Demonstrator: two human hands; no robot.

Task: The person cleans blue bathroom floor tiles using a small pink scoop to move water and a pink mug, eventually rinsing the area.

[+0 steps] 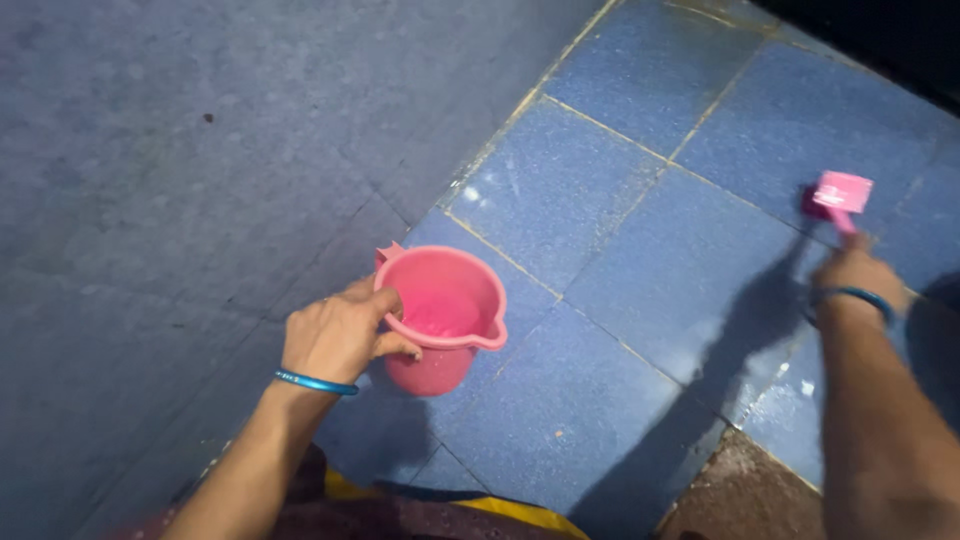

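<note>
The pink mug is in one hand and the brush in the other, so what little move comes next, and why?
Probably tip the pink mug in the left hand toward the blue tiles, since the right hand holds the pink brush against them.

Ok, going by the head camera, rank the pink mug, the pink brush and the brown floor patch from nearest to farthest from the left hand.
1. The pink mug: in the left hand, fingers over its rim, near the wall.
2. The brown floor patch: lower right, beyond several blue tiles.
3. The pink brush: far right, held by the right hand.
</note>
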